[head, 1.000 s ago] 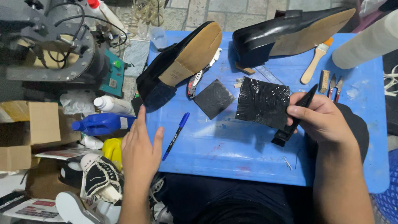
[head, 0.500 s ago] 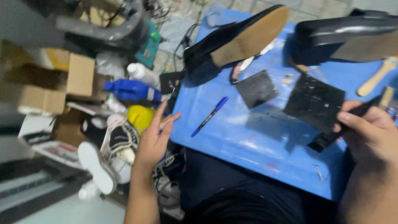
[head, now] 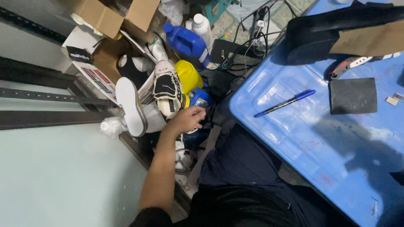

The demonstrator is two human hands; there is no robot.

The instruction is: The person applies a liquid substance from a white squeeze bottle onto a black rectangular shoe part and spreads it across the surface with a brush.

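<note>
Left hand (head: 187, 119) has swung off the blue table (head: 294, 122) and down into the clutter past its left edge; a second ago it lay flat on the table by the blue pen (head: 284, 103). Its fingers are curled loosely, tips at a small blue container (head: 200, 97) beside the yellow bottle (head: 188, 75) and the black-and-white sneaker (head: 167, 89); whether they already grip it I cannot tell. The right hand, earlier holding a black strip at the table's right side, is now out of view. The sneaker's long axis runs roughly up-down in the view; which end is the toe I cannot tell.
</note>
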